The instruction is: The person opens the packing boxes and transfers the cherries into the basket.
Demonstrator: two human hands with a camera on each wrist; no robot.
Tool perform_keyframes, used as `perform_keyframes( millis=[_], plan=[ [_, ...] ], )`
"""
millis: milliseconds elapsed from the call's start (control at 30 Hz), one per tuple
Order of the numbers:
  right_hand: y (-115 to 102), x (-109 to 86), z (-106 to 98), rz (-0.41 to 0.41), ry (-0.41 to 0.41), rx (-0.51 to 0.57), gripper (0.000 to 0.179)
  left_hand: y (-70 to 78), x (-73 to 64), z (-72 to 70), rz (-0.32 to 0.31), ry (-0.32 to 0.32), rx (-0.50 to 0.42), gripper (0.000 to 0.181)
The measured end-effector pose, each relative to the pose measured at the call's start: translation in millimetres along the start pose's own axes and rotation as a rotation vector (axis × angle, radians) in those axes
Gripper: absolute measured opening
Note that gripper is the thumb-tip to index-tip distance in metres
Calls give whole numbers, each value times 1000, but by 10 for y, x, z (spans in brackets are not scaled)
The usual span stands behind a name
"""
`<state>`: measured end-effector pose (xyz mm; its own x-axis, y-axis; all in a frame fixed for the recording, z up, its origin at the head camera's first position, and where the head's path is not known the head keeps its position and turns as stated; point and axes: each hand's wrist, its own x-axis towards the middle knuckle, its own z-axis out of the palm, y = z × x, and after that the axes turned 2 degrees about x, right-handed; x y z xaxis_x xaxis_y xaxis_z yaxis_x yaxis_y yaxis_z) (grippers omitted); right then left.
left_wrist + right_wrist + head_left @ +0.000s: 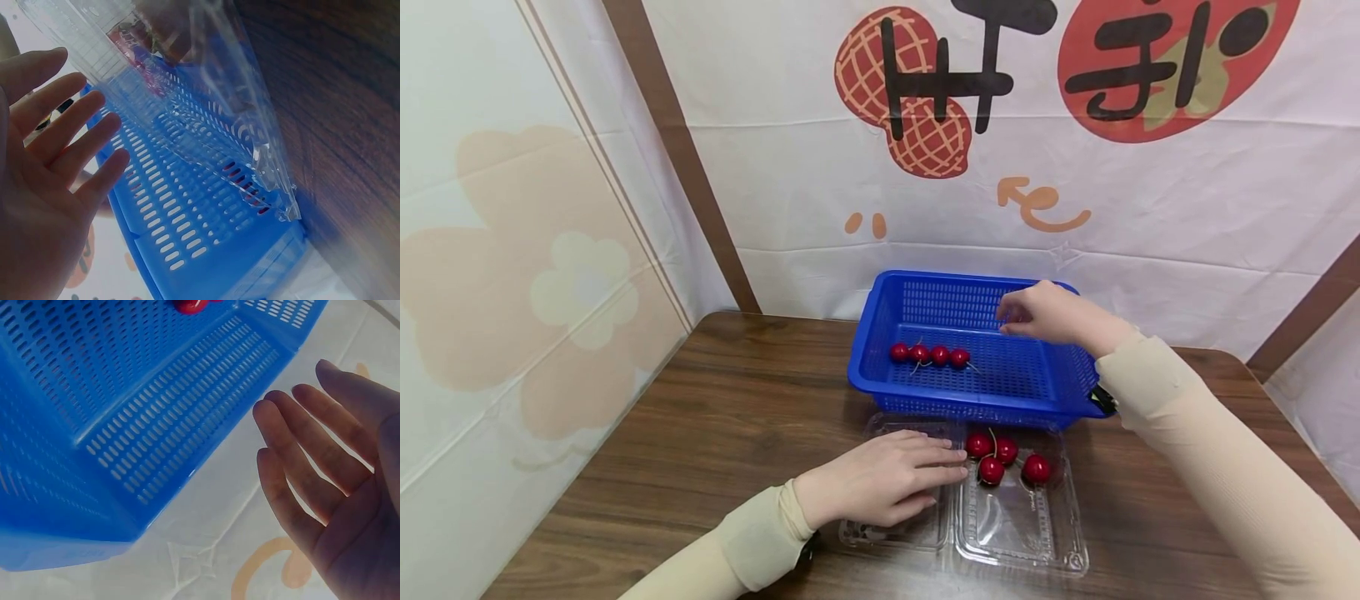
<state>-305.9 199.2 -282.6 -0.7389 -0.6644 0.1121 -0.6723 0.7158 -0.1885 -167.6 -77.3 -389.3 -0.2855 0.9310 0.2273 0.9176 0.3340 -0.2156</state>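
Note:
A blue plastic basket (867,333) stands at the back of the table, with several red cherries (940,356) in a row on the left of its floor. In front of it lies an unfolded clear plastic clamshell box (1011,529), whose right half holds several more cherries (992,471). Over the box's left half is my left hand (883,477), fingers spread fairly straight; whether it touches the plastic, I cannot tell. My right hand (1056,315) hovers above the basket's right side. Its fingers (294,444) are loosely bent with nothing between them.
Everything stands on a dark wood-grain table (722,442). Close behind the basket hangs a white printed cloth (790,167), and another light cloth (497,275) hangs at the left. A small black item (1102,400) sits by the basket's right end.

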Motion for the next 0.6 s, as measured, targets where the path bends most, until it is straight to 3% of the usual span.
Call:
perform_keyframes(
  millis=[600],
  plan=[
    [-287,-353,-83,-110,146,-13,14,3,2,-9,10,3,0,46]
  ],
)
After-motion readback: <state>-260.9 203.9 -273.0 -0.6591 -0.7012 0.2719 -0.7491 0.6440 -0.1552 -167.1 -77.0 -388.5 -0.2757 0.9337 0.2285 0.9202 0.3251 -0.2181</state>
